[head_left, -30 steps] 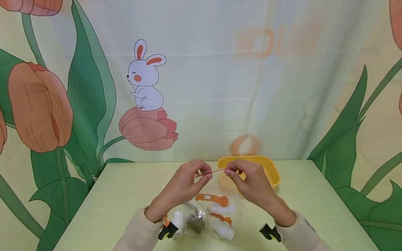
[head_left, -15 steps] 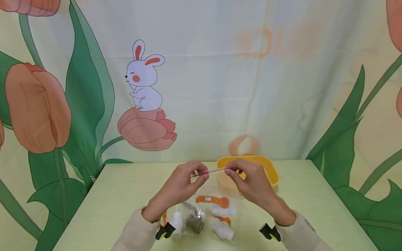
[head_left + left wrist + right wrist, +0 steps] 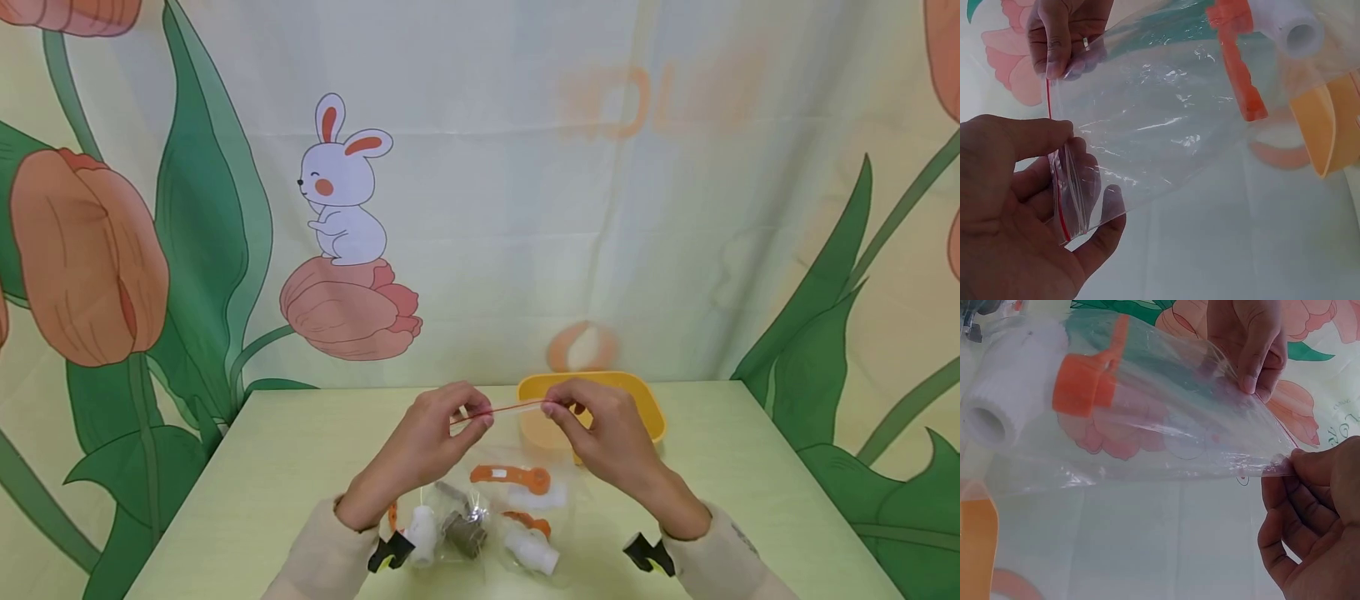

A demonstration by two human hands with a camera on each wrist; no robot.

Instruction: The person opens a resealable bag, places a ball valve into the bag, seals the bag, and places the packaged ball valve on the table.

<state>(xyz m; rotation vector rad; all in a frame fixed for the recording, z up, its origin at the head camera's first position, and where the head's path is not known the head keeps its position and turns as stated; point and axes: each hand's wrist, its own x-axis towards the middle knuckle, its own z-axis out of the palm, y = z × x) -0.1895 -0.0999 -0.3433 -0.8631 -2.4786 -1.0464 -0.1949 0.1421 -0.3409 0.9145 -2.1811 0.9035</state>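
A clear zip bag point(image 3: 1147, 112) with a red line along its closure hangs between my two hands. My left hand point(image 3: 442, 429) pinches the closure between thumb and fingers, with part of the edge beyond its grip. At the closure's other end, my right hand point(image 3: 600, 421) pinches a corner with thumb and forefinger. Inside the bag, an orange clip-like part point(image 3: 1238, 69) and a white ribbed tube point(image 3: 1007, 381) show through the film. The red line point(image 3: 517, 407) runs taut from hand to hand in the head view.
Behind my right hand stands a yellow tray point(image 3: 654, 417). Below my hands are a bagged grey-brown part point(image 3: 467, 533), a white part point(image 3: 422, 535) and an orange handle-shaped piece point(image 3: 517, 477). A printed curtain point(image 3: 480, 208) rises behind the table point(image 3: 300, 442).
My left hand has slid a little to the left along the closure, and my right hand has shifted slightly right. More of the red line shows between them.
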